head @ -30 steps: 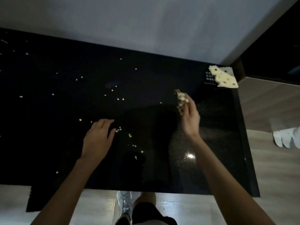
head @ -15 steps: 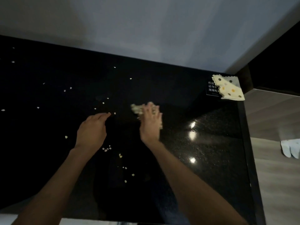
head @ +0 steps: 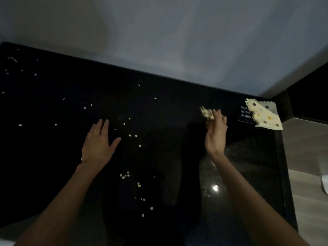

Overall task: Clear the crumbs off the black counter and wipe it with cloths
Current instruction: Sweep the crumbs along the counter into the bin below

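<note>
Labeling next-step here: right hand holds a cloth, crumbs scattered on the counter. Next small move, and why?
Probably lower the right hand with its crumpled cloth onto the black counter and sweep left toward the crumbs beside the left hand: the cloth looks lifted, and those crumbs lie nearest.

Far right on the counter (head: 53, 157), a black sign (head: 245, 115) carries three lines of white Chinese characters, partly under the dotted cloth (head: 266, 116); I cannot read them surely.
</note>
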### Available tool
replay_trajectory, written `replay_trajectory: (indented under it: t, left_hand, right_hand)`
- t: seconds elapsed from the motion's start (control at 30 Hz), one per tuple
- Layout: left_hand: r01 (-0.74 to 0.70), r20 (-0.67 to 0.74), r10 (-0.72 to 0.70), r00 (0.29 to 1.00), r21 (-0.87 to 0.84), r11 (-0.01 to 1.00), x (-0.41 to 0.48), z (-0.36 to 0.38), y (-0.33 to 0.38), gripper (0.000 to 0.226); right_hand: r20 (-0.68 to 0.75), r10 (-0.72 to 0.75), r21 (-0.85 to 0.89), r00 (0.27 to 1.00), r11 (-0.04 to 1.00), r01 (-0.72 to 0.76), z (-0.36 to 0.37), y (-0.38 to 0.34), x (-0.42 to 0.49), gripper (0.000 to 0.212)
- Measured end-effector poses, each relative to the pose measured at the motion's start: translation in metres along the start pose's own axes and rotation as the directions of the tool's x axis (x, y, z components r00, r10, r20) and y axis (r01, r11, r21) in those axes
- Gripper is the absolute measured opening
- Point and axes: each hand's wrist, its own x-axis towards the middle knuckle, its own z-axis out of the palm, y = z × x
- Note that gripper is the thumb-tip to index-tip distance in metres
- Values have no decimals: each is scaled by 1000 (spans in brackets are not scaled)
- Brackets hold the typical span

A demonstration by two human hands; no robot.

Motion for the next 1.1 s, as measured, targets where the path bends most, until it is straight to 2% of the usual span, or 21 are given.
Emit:
replay_trajectory:
  t: [0.07, 0.13, 0.23, 0.33, 0.43, 0.5, 0.6, 0.7, 0.87, 0.93, 1.0, 1.07, 1.1]
  left_hand:
    - [-8, 12, 7, 1000, 31, 999, 7, 2, -2, 88]
    - [-27, 10, 26, 1000, 43, 999, 10, 3, -4, 96]
    - [-42, -8, 43, 999, 53, 998, 12, 7, -11, 102]
    - [-47, -9, 48, 999, 42, 998, 13, 10, -15, 103]
    - [-44, -32, 45, 998, 25, 999, 15, 12, -15, 103]
    - [-46, -52, 47, 998, 17, 999, 16, 13, -16, 104]
    - [-35, -58, 36, 998, 19, 999, 17, 15, -18, 104]
    - [-24, -56, 25, 998, 20, 1000, 16, 17, -19, 103]
    - [-26, -55, 25, 998, -6, 1000, 16, 13, -18, 102]
    - [-15, -37, 15, 999, -4, 1000, 15, 12, -16, 103]
    - [-3, -28, 3, 1000, -11, 1000, 16, 11, -15, 103]
    - [9, -14, -9, 1000, -10, 1000, 16, 10, -14, 103]
    - [14, -9, -14, 1000, -12, 1000, 15, 9, -13, 103]
  right_hand:
    - [54, 61, -196, 997, 979, -49, 11, 26, 20, 48]
    - [58, 92, -304, 994, 950, -70, 25, 36, 36, 49]
    - [34, 94, -345, 995, 935, -77, 42, 28, 70, 50]
    - [74, 100, -367, 992, 928, -67, 58, 9, 110, 51]
    - [143, 58, -394, 988, 919, 3, 83, -15, 140, 51]
    - [210, -14, -397, 978, 912, 99, 105, -33, 149, 51]
    - [329, -161, -361, 931, 889, 281, 138, -58, 145, 50]
    - [428, -335, -213, 839, 865, 454, 162, -73, 111, 47]
    - [481, -522, 44, 704, 817, 575, 162, -75, 7, 48]
    - [533, -495, 164, 686, 856, 490, 150, -78, -18, 45]
    - [589, -386, 319, 710, 918, 234, 129, -88, -28, 41]
    - [535, -267, 453, 802, 891, -6, 100, -94, -28, 37]
    - [461, -209, 502, 862, 863, -59, 85, -94, -25, 36]
